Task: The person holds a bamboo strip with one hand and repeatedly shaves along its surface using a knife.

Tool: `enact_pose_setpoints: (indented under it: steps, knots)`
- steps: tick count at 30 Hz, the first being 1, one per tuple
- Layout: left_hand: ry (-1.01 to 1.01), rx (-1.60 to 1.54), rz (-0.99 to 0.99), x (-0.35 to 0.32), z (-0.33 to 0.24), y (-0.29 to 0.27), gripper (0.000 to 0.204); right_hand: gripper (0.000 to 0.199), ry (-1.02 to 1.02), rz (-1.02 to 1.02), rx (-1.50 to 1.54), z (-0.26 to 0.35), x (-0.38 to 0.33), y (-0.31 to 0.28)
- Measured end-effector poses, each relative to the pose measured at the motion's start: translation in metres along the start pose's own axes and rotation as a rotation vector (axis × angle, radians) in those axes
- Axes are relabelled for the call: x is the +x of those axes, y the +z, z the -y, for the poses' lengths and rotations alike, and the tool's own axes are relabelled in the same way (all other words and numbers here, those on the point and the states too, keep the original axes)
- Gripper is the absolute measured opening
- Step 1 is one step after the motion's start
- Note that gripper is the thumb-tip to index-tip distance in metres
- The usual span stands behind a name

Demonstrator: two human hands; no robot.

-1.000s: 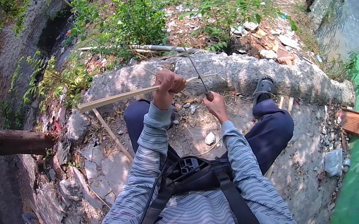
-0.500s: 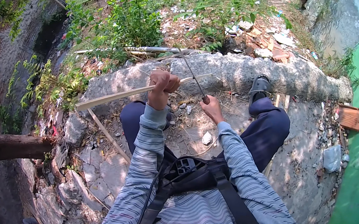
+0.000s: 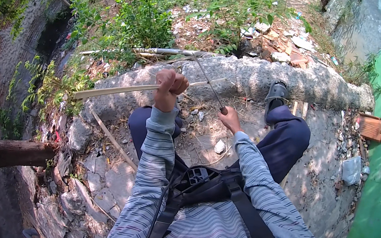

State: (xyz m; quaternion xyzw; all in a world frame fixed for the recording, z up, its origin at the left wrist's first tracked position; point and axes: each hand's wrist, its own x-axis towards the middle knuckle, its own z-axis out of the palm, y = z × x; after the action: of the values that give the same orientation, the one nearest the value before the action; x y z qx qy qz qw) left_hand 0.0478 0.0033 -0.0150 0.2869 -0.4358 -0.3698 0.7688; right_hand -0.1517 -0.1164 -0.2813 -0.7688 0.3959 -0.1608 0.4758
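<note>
A long pale strip of split bamboo or wood (image 3: 122,91) slants across in front of me, low at the left and rising to the right. My left hand (image 3: 171,85) is closed in a fist around it. To its right, my right hand (image 3: 231,120) grips the dark handle of a long thin knife (image 3: 206,78). The blade points up and leftward and crosses the strip near its thin right end. Whether the edge touches the strip, I cannot tell.
Another thin strip (image 3: 113,141) lies on the ground left of my knees. Ahead runs a rough concrete ledge (image 3: 253,74), with plants and rubble beyond. A log (image 3: 13,156) juts in at left. An orange-brown block (image 3: 371,127) stands by the green wall (image 3: 379,211) at right.
My left hand and the strip have shifted slightly to the left. My right hand has moved a little right and down with the knife.
</note>
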Motion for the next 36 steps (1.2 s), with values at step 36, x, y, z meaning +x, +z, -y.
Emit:
enact_pose_setpoints:
  steps: [36]
  knots:
    - [-0.058, 0.303, -0.328, 0.018, -0.023, 0.010, 0.049, 0.030, -0.118, -0.082, 0.218, 0.082, -0.006, -0.003]
